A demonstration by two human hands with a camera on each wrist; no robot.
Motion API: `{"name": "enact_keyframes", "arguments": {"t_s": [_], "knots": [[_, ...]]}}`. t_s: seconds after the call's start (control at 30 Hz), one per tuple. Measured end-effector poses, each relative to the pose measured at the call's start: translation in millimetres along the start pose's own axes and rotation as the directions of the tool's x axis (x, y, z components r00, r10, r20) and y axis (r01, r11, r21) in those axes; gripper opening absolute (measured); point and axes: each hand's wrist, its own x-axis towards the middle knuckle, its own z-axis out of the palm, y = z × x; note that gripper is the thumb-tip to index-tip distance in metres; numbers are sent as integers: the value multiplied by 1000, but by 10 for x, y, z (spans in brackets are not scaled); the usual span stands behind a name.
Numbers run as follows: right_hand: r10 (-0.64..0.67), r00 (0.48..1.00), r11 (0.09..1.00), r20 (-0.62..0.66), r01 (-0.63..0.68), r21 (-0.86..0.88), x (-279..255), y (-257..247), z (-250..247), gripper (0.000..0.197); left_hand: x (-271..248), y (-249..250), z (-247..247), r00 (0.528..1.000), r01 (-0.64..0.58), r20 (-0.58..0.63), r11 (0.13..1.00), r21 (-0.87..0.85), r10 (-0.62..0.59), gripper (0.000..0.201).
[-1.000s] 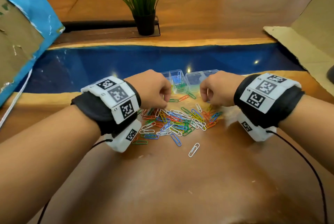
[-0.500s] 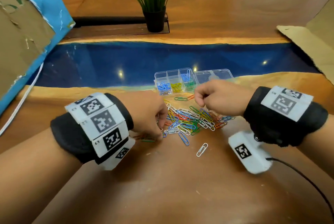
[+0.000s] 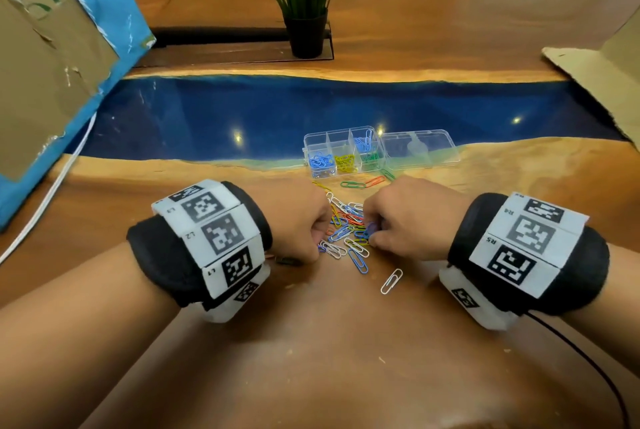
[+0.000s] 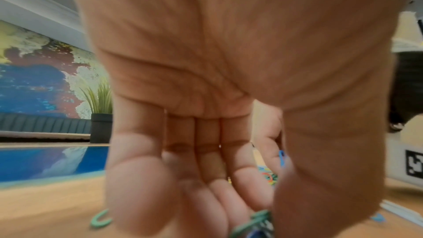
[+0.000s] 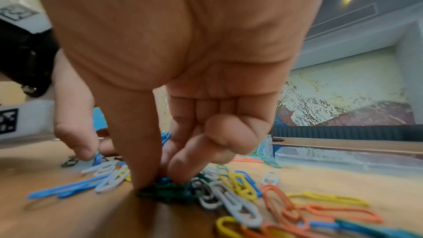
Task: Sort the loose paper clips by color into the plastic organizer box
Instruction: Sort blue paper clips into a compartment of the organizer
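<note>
A pile of loose coloured paper clips (image 3: pixel 346 217) lies on the wooden table between my hands. My left hand (image 3: pixel 320 238) is curled at the pile's left edge. In the left wrist view its thumb and fingers (image 4: pixel 263 218) pinch green clips. My right hand (image 3: pixel 370 231) is curled at the pile's right side, pinching a blue clip (image 3: pixel 371 227). Its fingertips (image 5: pixel 181 169) press down among dark green clips. The clear organizer box (image 3: pixel 341 136) stands beyond the pile, with blue, yellow and green clips in separate compartments and its lid (image 3: pixel 419 148) open to the right.
A single white clip (image 3: pixel 391 281) and a blue one (image 3: pixel 358 260) lie nearer me. A small dark clip (image 3: pixel 287 260) sits by my left hand. Cardboard panels (image 3: pixel 45 65) stand left and right, and a potted plant (image 3: pixel 304 23) at the back. A black cable (image 3: pixel 588 359) trails from my right wrist.
Both hands have come back from the box side of the pile toward me. The right hand has dropped onto the pile's middle and now pinches a blue clip.
</note>
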Motion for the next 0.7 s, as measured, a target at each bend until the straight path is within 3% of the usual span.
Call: {"name": "enact_keyframes", "arguments": {"t_s": [0.13, 0.33, 0.5, 0.57, 0.7], "knots": [[-1, 1000, 999, -11, 0, -37, 14, -48, -18, 2, -5, -19, -28, 999, -15, -31, 997, -81, 12, 8], [-1, 1000, 995, 16, 3, -98, 62, -118, -49, 11, 5, -28, -74, 992, -39, -124, 976, -215, 12, 9], [1, 998, 985, 56, -11, 173, 33, -12, -80, 3, 32, -86, -44, 994, -18, -111, 952, -306, -17, 15], [25, 994, 914, 107, -66, 399, 13, 78, -91, 6, 20, -112, -46, 995, -5, -92, 955, -298, -24, 12], [-35, 982, 595, 188, -131, 793, -26, 185, -78, 13, -3, -136, -9, 998, 9, -61, 960, -279, -27, 19]]}}
